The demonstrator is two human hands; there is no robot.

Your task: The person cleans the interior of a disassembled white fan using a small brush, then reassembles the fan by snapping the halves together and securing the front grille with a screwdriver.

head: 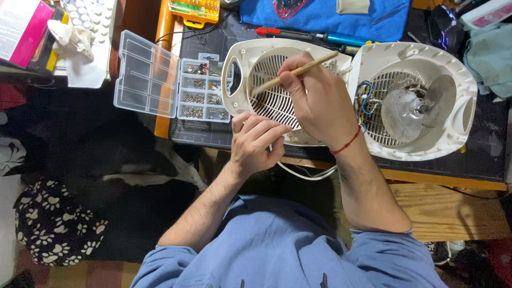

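A white fan heater lies opened in two halves on a dark mat. The front shell (246, 58) with its slotted grille is on the left; the rear shell (453, 69) with wires and a metal fan blade (410, 109) is on the right. My right hand (320, 98) holds a thin wooden brush (298, 70) whose tip rests on the grille. My left hand (256, 143) grips the front shell's near edge. A red string is around my right wrist.
An open clear parts box (176, 85) with screws sits left of the heater. Screwdrivers (309, 35) and a blue cloth (320, 16) lie behind it. A white cable (304, 173) hangs off the table's front edge. A dark animal lies on the floor at left.
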